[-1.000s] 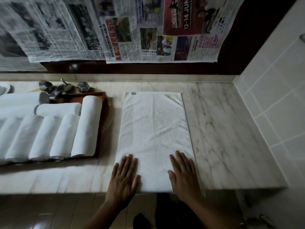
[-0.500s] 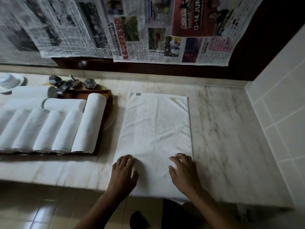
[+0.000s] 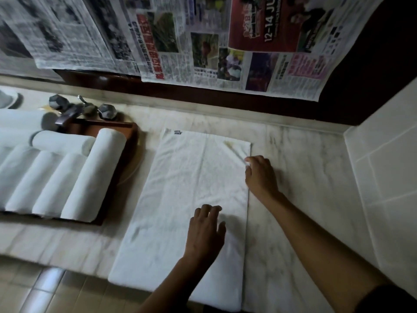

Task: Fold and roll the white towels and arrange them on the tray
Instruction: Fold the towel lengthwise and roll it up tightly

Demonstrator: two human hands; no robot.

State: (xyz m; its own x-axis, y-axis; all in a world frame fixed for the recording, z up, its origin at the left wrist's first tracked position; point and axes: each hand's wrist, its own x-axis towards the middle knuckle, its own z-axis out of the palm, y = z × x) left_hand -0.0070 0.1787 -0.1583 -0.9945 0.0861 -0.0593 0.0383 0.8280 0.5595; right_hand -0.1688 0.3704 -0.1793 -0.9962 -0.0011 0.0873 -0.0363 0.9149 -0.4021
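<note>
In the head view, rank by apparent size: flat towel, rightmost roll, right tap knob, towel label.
1. flat towel
2. rightmost roll
3. right tap knob
4. towel label, clearly the smallest

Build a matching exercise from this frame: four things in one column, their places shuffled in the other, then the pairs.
1. flat towel
2. rolled towels
3. left hand
4. newspaper sheets

A. on the wooden tray
B. hanging above the counter
C. resting on the flat towel
D. spread on the counter

Pairs: 1-D, 2-A, 3-C, 4-B
</note>
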